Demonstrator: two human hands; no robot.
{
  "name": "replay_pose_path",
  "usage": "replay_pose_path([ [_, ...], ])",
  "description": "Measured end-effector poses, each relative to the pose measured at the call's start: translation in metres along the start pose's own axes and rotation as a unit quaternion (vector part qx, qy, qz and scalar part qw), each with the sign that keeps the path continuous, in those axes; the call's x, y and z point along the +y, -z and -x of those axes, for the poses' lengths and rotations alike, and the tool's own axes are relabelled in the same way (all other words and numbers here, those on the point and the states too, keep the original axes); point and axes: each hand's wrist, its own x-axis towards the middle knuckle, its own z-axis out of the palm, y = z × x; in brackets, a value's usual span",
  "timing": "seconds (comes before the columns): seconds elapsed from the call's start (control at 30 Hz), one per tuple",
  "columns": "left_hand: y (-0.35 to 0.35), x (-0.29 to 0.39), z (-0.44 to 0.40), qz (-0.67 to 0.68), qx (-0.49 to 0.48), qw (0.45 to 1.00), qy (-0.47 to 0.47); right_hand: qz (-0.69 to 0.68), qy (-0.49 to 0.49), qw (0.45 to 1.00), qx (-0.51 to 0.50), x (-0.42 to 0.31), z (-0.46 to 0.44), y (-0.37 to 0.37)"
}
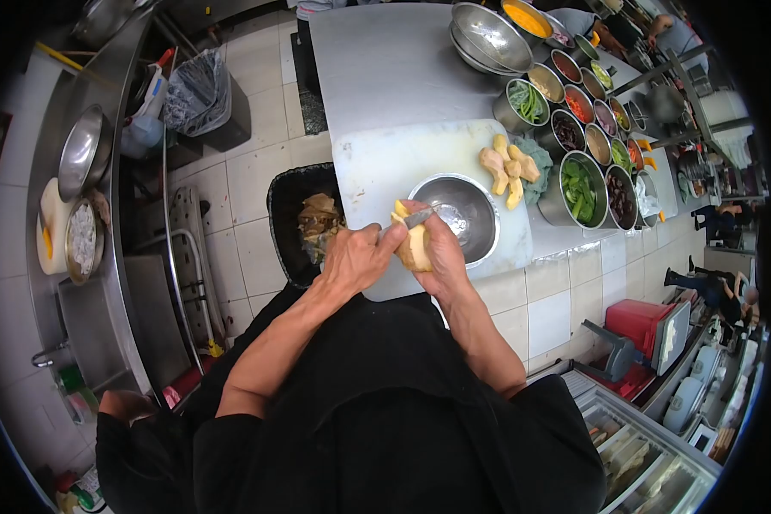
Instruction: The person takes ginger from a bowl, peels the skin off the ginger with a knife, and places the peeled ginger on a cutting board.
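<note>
My right hand (445, 253) is closed around a piece of ginger (415, 250), whose skin is partly off and shows yellow flesh. My left hand (357, 257) grips a small knife (418, 218), its blade lying against the top of the ginger; the handle is mostly hidden in my fingers. Just beyond my right hand, a steel bowl (487, 244) sits on the white cutting board (377, 163). Several more knobs of ginger (512, 167) lie at the board's far right, beside a green-grey cloth (534, 167).
Below the board's left edge stands a black bin (274, 231) with peelings (319, 218). Steel pots of cut vegetables (581, 190) crowd the counter's right side, with large nested bowls (492, 38) behind. A lined grey bin (231, 116) stands left; people (726, 214) are far right.
</note>
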Motion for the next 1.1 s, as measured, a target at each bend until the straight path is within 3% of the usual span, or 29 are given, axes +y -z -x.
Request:
replay_pose_path([
  [0.17,0.009,-0.007,0.002,-0.053,-0.016,0.995,-0.078,0.039,-0.042,0.995,-0.084,-0.004,-0.005,0.009],
  [0.27,0.001,-0.014,0.003,-0.054,-0.017,0.995,-0.081,0.013,-0.044,0.999,-0.017,-0.007,-0.001,-0.006],
  [0.6,0.018,-0.011,-0.004,-0.067,0.043,0.99,-0.115,-0.001,-0.086,0.996,-0.02,-0.004,-0.011,-0.002],
  [0.77,0.021,-0.013,-0.005,-0.042,0.025,0.988,-0.147,0.026,-0.115,0.992,-0.045,-0.005,-0.011,0.001],
  [1.1,0.012,-0.022,0.0,-0.08,-0.01,0.984,-0.158,-0.047,-0.138,0.989,0.0,-0.007,-0.01,-0.01],
])
